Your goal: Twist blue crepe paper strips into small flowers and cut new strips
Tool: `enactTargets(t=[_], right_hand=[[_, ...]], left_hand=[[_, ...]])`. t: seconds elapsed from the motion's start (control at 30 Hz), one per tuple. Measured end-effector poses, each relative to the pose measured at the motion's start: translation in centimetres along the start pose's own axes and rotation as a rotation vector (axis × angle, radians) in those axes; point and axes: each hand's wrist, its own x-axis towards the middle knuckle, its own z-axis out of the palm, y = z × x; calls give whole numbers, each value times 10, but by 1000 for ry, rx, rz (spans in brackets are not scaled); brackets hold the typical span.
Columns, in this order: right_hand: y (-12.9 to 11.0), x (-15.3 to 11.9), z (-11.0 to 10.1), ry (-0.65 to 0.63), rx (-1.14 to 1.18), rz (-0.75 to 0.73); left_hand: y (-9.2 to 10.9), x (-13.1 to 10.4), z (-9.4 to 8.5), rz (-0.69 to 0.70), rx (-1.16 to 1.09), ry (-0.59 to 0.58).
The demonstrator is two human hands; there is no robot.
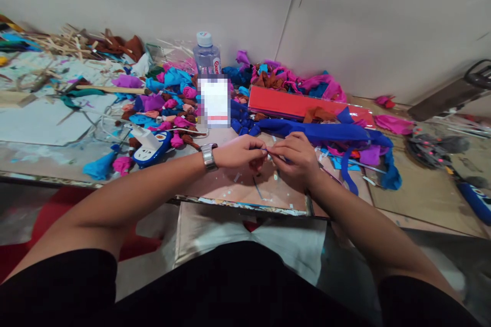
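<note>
Over the front of the table, my left hand [245, 152] and my right hand [295, 157] meet fingertip to fingertip, both closed in a pinch. Between them shows a small dark blue piece [265, 150], mostly hidden by the fingers; its kind is too small to tell. Just beyond the hands lies a long strip of dark blue crepe-like material [318, 132], its loose end hanging toward the right forearm. A thin dark stick [258, 188] lies on the tabletop below the fingers, among small white scraps.
Many coloured twisted bundles [176, 107] cover the table's middle. Behind them stand a bottle [206, 53] and a blurred-out upright panel [215, 102]. A power strip [151, 150] with a white plug sits left, a red flat packet [307, 106] behind, cardboard [418, 204] at right.
</note>
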Motion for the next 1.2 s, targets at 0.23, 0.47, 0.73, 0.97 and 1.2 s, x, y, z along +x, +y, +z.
enactTargets(t=[0.23,0.47,0.73,0.97,1.2], right_hand=[[-2,-2,-1,-14,-14,38],[-4,0,-1,-23,-48,89],[-5,0,-1,-33,-75,88],[-2,-1,1,-25,-52,62],[-2,-3,1,-48,-42,91]], left_hand=[[-1,1,0,-19,-106,-18],[-3,2,-1,37,-46,28],[0,1,0,-34,-157,9],[-2,1,3,-135,-378,-18],[-5,2,1,-125,-318,-21]])
